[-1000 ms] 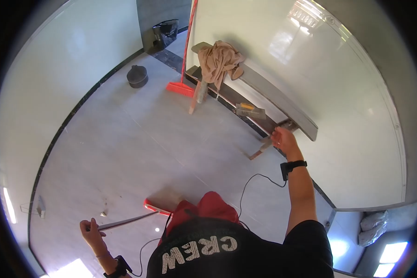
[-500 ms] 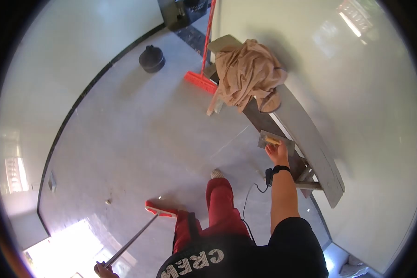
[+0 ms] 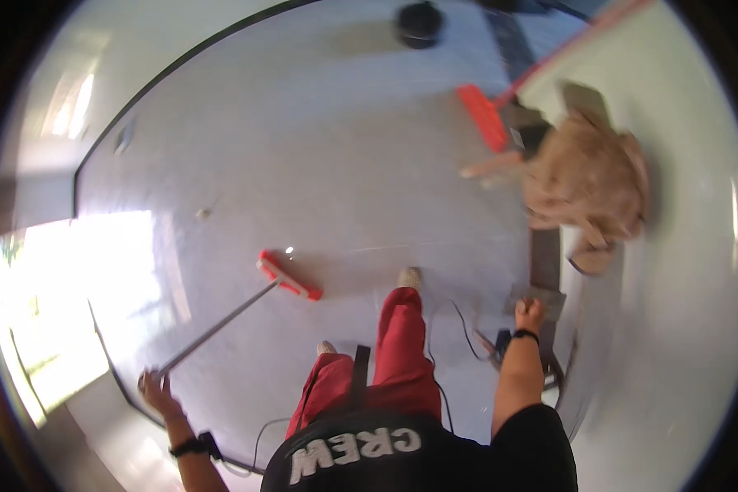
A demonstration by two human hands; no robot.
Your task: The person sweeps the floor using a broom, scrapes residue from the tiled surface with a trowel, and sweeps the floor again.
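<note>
Across grey floor point(image 3: 328, 180), grey-handled broom point(image 3: 221, 326) slants from left hand point(image 3: 159, 394).

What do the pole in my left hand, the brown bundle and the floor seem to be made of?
Pole: possibly metal, smooth and grey; it looks straight and thin, but a coating can't be ruled out.
Brown bundle: likely cloth, matte, slumped in soft folds.
Floor: probably smooth tile, slightly glossy; a faint straight joint and bright glare show.

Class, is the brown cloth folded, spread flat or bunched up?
Bunched up: the brown cloth lies in a rounded, rumpled heap, though blur hides finer folds.
</note>
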